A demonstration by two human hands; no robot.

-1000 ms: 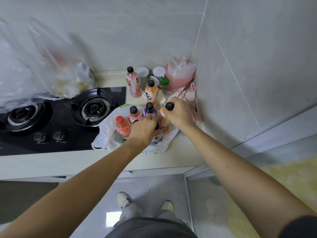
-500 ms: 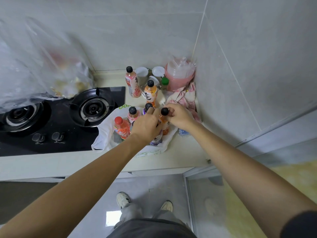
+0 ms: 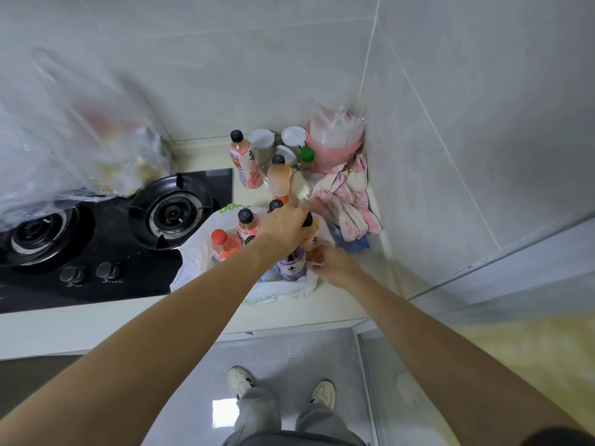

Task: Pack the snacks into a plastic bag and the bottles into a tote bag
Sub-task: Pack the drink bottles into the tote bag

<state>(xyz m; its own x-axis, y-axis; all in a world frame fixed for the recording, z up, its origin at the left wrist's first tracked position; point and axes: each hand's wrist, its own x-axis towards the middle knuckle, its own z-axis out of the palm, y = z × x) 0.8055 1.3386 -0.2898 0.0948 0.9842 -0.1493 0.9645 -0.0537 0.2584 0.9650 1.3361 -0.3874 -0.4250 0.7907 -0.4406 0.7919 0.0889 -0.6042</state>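
A white tote bag [image 3: 193, 262] lies open on the counter with several bottles standing in it: a red-capped one [image 3: 222, 244], a pink one [image 3: 246, 222] and a purple one [image 3: 291, 265]. My left hand [image 3: 285, 226] reaches over them and grips the neck of an orange bottle [image 3: 314, 238] at the bag's right side. My right hand [image 3: 333, 263] is lower, its fingers curled on the bag's right rim beside the purple bottle. Behind the bag, a pink bottle [image 3: 246, 162] and an orange bottle [image 3: 280, 181] stand on the counter. A clear plastic bag of snacks [image 3: 80, 140] hangs blurred at the upper left.
A black gas hob [image 3: 96, 239] fills the counter's left half. Jars [image 3: 262, 146], a pink container [image 3: 335, 146] and a pink cloth [image 3: 351, 197] crowd the back right corner against the tiled wall. The counter's front edge is just below the bag.
My right hand let go of the orange bottle's cap and dropped to the bag's right rim. My left hand shifted right onto that bottle's neck.
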